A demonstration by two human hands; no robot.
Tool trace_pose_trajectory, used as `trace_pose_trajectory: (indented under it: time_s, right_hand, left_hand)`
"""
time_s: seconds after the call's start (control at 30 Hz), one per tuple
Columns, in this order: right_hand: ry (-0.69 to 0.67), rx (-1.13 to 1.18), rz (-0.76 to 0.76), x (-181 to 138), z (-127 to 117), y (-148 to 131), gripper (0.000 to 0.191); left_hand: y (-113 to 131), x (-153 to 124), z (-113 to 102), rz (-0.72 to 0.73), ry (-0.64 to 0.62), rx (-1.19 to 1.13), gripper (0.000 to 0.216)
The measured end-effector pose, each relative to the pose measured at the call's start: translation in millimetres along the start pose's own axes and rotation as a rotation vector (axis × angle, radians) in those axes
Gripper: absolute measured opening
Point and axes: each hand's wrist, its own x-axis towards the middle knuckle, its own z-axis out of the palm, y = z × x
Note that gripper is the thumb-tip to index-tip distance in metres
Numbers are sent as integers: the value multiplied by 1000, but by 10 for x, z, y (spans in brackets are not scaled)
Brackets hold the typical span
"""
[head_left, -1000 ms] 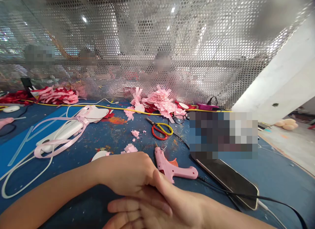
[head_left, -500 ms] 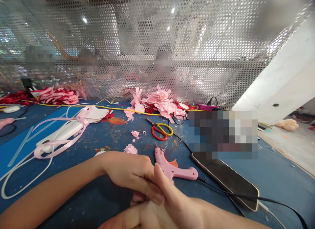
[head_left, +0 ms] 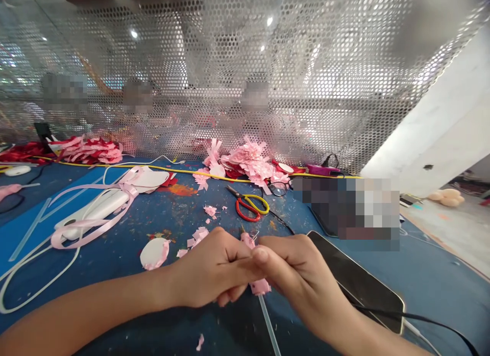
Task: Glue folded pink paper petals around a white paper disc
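Just above a blue table [head_left: 115, 264] flecked with paint, a person's two bare hands meet at the middle of the view. The left hand [head_left: 212, 272] is curled into a fist, knuckles up. The right hand [head_left: 296, 269] closes against it, fingers bent under and thumb laid across the join. A pink glue gun [head_left: 260, 286] lies mostly hidden by both hands: its nozzle shows just beyond the knuckles and a patch of pink below the fingers. A clear glue stick [head_left: 269, 323] runs from there toward the camera. Whether either hand actually grips the gun cannot be told.

A dark phone [head_left: 363, 284] lies flat just right of the right hand, with a black cable [head_left: 432, 320] trailing from its near end. Red-and-yellow scissors [head_left: 248, 205] rest beyond the hands, and a pair of glasses [head_left: 278, 188] lies near them. Pink paper scraps [head_left: 199, 236] and a white disc [head_left: 153, 253] edged in pink sit left of the fist. Pink ribbon [head_left: 88, 226] loops farther left. A heap of pink cuttings [head_left: 248, 159] is piled against a perforated metal screen [head_left: 245, 65] at the table's far edge
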Motion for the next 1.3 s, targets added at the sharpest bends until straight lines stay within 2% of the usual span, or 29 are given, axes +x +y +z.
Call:
trace_pose_trajectory:
  time_s: [0.13, 0.27, 0.43, 0.57, 0.63, 0.73, 0.87, 1.1, 1.3]
  right_hand:
    - [-33, 94, -25, -41, -8, -5, 51]
    - [-168, 131, -37, -42, -81, -66, 41]
    - [-172, 60, 13, -17, -113, -116, 42]
    - [-135, 236, 75, 1, -33, -81, 46]
    - [-157, 366, 94, 1, 29, -41, 49]
    - [-101, 449, 113, -26, 105, 34, 48]
    - [40, 283, 93, -85, 119, 87, 42]
    - [-74, 140, -9, -76, 31, -7, 34]
    - [-241, 78, -100, -81, -90, -78, 27]
  left_hand:
    - [63, -39, 47, -107, -50, -235, 64]
    - [90, -67, -29, -89, -85, -291, 61]
    - [128, -97, -114, -68, -61, 23, 55]
    - [127, -94, -90, 51, -73, 282, 57]
    - [106, -79, -61, 82, -92, 318, 57]
    - [66, -49, -33, 16, -84, 162, 56]
    - [18, -8, -50, -108, -54, -198, 55]
    - [31, 21, -118, -115, -165, -589, 50]
    - [118, -46, -127, -88, -194, -599, 53]
